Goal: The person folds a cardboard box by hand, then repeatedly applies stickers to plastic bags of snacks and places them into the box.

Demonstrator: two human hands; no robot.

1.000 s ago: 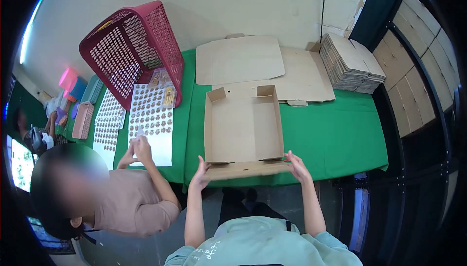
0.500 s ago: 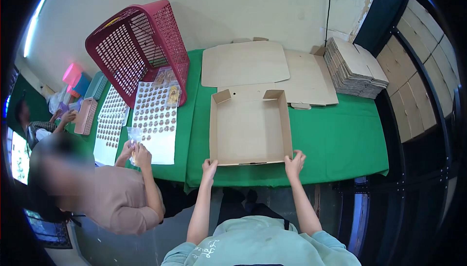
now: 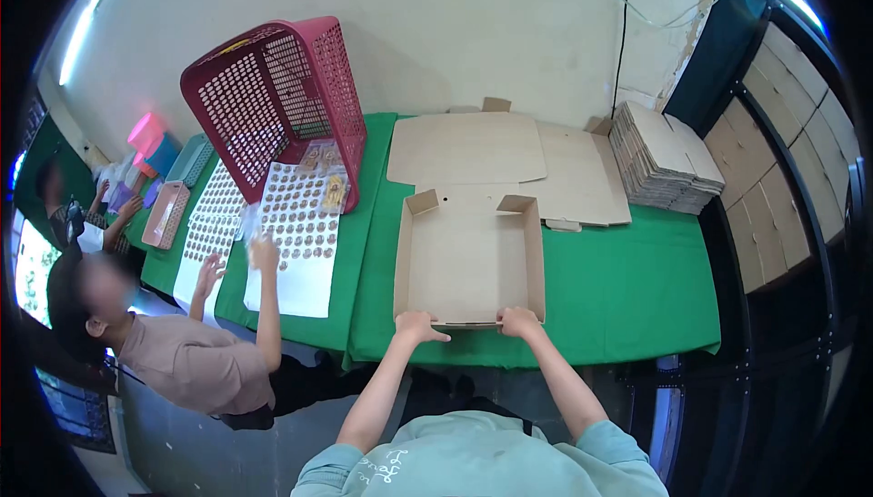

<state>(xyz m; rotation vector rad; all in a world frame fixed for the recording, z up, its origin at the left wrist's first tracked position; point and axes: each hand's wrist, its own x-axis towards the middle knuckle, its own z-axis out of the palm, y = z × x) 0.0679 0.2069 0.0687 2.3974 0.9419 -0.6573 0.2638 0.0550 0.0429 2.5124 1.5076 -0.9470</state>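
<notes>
Nearest first, from my end of the feed: both hands are on the front of an open cardboard box [image 3: 468,265], sitting toward the near edge of the green table [image 3: 618,288]. The left hand [image 3: 418,325] has its fingers hooked over the front wall [image 3: 473,323] by the left corner, thumb poking out on the outside. The right hand [image 3: 520,321] grips the same wall closer to the right corner (how hard either one squeezes, I honestly can't tell).

My take on handling that wall: even pressure from both sides, right near the corners, so it doesn't bow or skew. I'd lay that left thumb flat too. Further in, the side walls [image 3: 536,265] look upright, so I'd use them to judge square. At the back, two corner flaps [image 3: 516,205] angle inward; I'd go gently, since a hard tug could shift them. Behind lies a flat cardboard sheet [image 3: 468,151]; can't make out whether it's attached.
</notes>
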